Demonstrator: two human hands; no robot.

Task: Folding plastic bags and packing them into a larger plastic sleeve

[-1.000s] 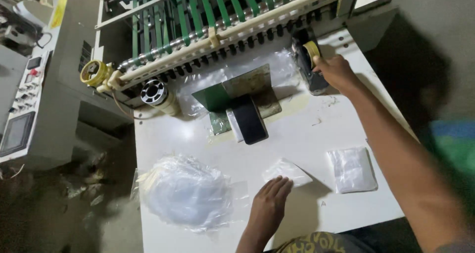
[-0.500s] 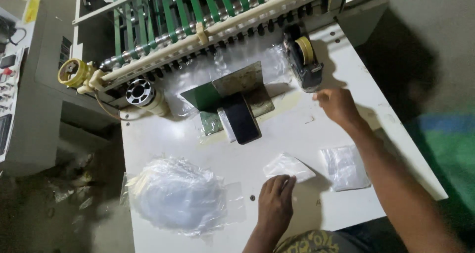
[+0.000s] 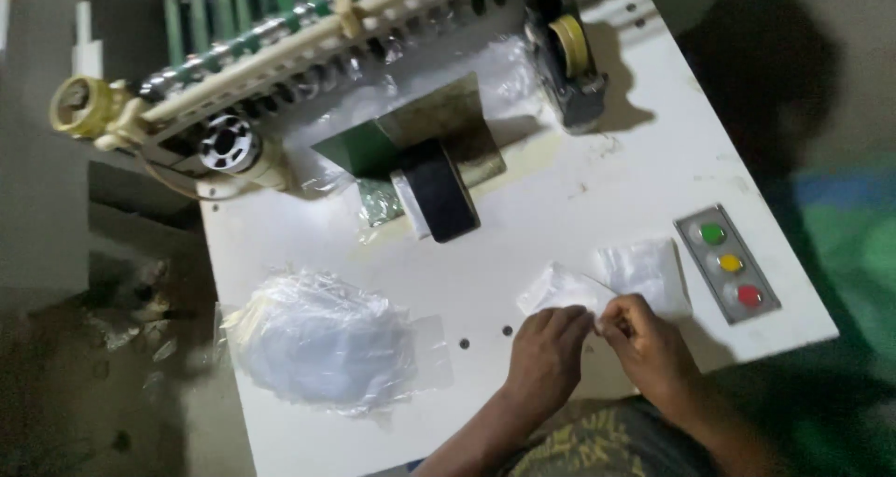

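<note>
While both hands are held together at the near edge of the white table [image 3: 579,206], a small clear plastic bag [image 3: 560,288] is pinched between them. The left hand [image 3: 546,351] is seen with fingers curled shut on the bag's near edge; the right hand [image 3: 649,346] is closed on the same edge, thumb and forefinger pressed together. A second flat clear bag [image 3: 646,272] is noted just right of the first, touching it. A heap of clear bags [image 3: 322,337] lies well to the left. A three-button panel [image 3: 730,263], green, yellow and red, is set near the right edge. A dark phone [image 3: 441,192] rests farther back, a tape dispenser [image 3: 567,57] beyond it.
</note>
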